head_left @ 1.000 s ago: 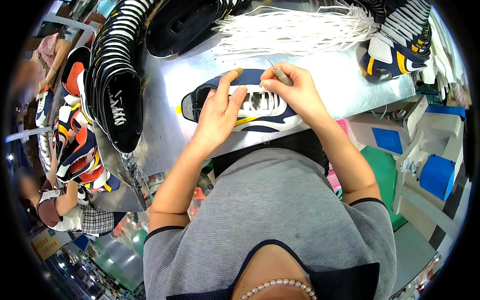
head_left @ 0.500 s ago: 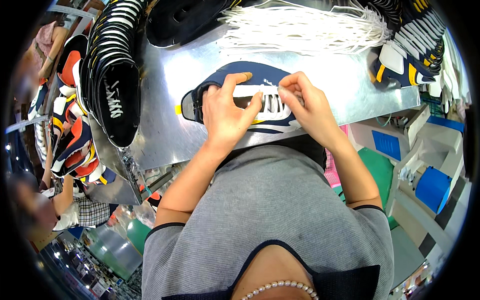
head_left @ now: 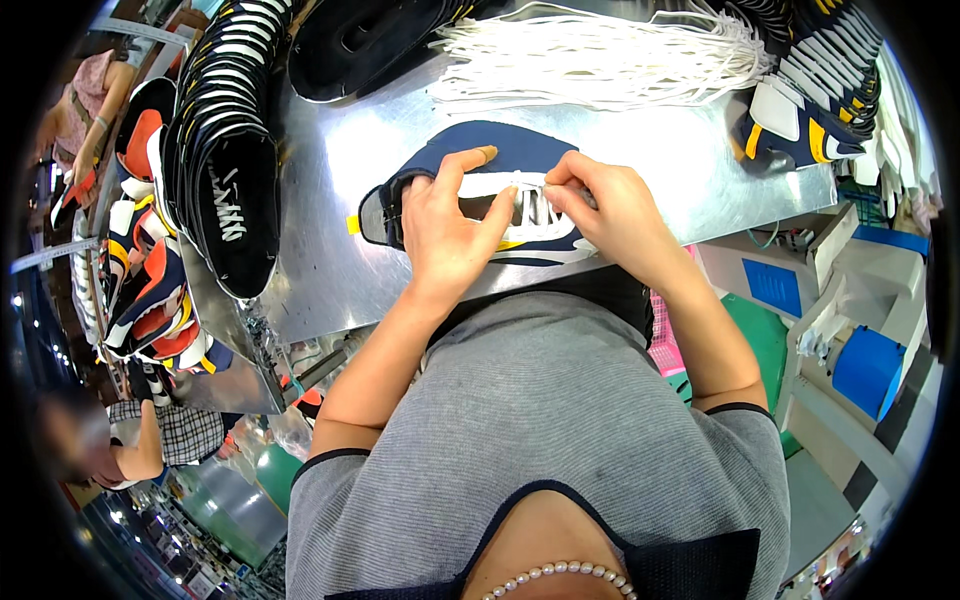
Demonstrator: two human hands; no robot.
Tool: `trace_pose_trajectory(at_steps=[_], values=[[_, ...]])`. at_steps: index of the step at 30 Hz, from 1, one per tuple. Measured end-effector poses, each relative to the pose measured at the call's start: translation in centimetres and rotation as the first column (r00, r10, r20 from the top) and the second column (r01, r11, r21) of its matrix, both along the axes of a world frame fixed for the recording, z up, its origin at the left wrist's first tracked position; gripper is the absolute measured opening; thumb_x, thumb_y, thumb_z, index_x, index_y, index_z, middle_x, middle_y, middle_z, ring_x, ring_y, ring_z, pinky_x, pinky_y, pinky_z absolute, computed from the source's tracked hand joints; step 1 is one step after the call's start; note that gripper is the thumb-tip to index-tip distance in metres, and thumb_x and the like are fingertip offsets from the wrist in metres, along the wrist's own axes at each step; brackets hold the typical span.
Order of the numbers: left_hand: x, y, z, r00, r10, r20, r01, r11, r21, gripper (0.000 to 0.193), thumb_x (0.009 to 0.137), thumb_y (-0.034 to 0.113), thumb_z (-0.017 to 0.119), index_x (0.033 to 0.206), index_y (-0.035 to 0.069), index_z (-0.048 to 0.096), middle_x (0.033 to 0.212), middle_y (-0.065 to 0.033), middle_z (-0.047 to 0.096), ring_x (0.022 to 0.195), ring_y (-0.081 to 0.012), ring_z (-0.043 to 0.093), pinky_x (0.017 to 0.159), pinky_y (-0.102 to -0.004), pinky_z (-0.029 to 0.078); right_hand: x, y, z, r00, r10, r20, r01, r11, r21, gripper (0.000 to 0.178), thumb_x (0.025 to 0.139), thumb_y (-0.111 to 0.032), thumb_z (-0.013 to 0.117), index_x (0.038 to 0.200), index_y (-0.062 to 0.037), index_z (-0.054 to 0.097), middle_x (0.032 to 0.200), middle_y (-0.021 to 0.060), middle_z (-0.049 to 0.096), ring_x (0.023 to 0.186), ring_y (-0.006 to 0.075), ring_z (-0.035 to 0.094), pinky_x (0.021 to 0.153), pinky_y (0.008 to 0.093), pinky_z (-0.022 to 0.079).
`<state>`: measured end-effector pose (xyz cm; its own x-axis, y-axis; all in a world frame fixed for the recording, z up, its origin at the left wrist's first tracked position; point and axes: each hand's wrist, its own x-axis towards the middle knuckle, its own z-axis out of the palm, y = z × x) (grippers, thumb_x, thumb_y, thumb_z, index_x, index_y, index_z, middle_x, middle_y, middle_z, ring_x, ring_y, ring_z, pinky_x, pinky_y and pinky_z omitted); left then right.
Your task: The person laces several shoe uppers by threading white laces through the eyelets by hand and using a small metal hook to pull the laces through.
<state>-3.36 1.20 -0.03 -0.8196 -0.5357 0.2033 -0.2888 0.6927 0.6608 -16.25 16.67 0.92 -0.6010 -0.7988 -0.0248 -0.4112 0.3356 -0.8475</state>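
Note:
A navy shoe upper (head_left: 500,146) with a white eyelet strip and a yellow tab lies sideways on the metal table in front of me. White shoelace (head_left: 540,212) crosses its throat in several rows. My left hand (head_left: 446,222) grips the upper near the collar; some fingers go inside the opening and are hidden, and the thumb presses by the lacing. With thumb and fingertips pinched together at the far row of eyelets, my right hand (head_left: 600,205) holds the shoelace, whose end is hidden by the fingers.
A bundle of white laces (head_left: 600,60) lies across the table's (head_left: 330,190) far side. Stacked black shoe pieces (head_left: 240,200) stand left, more navy uppers (head_left: 800,120) at right. Finished-looking uppers with orange linings (head_left: 150,270) hang beyond the left edge, near two people. Grey-white machinery (head_left: 850,300) stands right.
My right hand has shifted slightly left along the eyelets, closer to my left thumb. My left hand keeps its grip. At the left, the people's arms have moved.

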Motion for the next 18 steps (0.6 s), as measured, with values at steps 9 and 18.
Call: trace_pose_trajectory(at_steps=[9,18], values=[[-0.1,0.7,0.0,0.998,0.051,0.022,-0.050,0.998,-0.037,0.052,0.078,0.034,0.081,0.121,0.011,0.062,0.102,-0.0096,0.071,0.087,-0.0300,0.060,0.085,-0.0409,0.046,-0.2,0.1,-0.4,0.999,0.042,-0.001,-0.042,0.999,0.030,0.015,0.093,-0.016,0.065,0.094,-0.0015,0.063,0.082,0.0180,0.069,0.075,0.0357,0.067,0.068,0.0429,0.052],[-0.4,1.0,-0.5,0.995,0.098,0.016,-0.097,0.995,-0.037,0.048,0.077,0.032,0.079,0.118,0.012,0.063,0.096,-0.0116,0.070,0.087,-0.0325,0.059,0.085,-0.0436,0.046,0.2,0.9,-1.3,0.986,-0.022,0.163,0.044,0.990,-0.135,0.016,0.094,-0.014,0.065,0.097,0.0008,0.063,0.082,0.0146,0.070,0.069,0.0256,0.066,0.065,0.0365,0.051]])
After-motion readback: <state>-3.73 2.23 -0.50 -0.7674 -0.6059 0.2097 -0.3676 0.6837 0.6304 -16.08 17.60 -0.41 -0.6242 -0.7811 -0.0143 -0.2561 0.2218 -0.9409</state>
